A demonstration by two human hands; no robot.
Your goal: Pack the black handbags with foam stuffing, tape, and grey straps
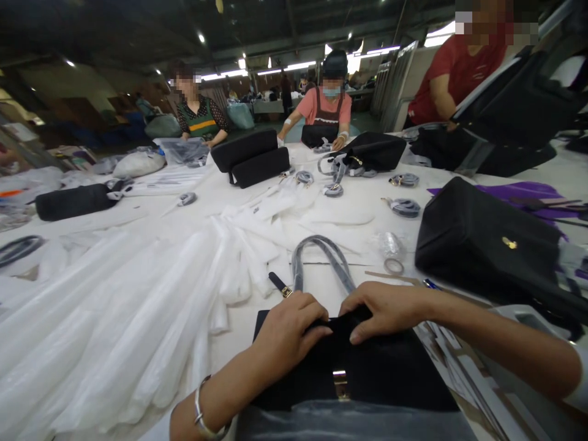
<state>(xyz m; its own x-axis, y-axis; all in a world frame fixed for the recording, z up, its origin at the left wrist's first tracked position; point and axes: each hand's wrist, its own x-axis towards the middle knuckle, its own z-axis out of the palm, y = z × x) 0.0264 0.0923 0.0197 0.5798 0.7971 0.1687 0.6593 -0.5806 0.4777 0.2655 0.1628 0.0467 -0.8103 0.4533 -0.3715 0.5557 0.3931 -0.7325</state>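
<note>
A black handbag (390, 373) lies in front of me, with a gold clasp on its face and its plastic-wrapped handles (321, 245) stretched away from me. At its top edge, my left hand (294, 327) pinches the black material between thumb and fingers. Just to the right, my right hand (379, 309) grips the same edge, thumb on the near side. A short strap with a gold buckle (285, 291) sticks out beyond my left hand. Clear plastic (353, 422) covers the near part of the bag.
White wrapping sheets (114, 318) spread over the left of the table. A tape roll (392, 254) and another black bag (478, 239) are to the right. Coiled wrapped straps (404, 207) and more black bags (376, 150) lie farther back. Several people stand across the table.
</note>
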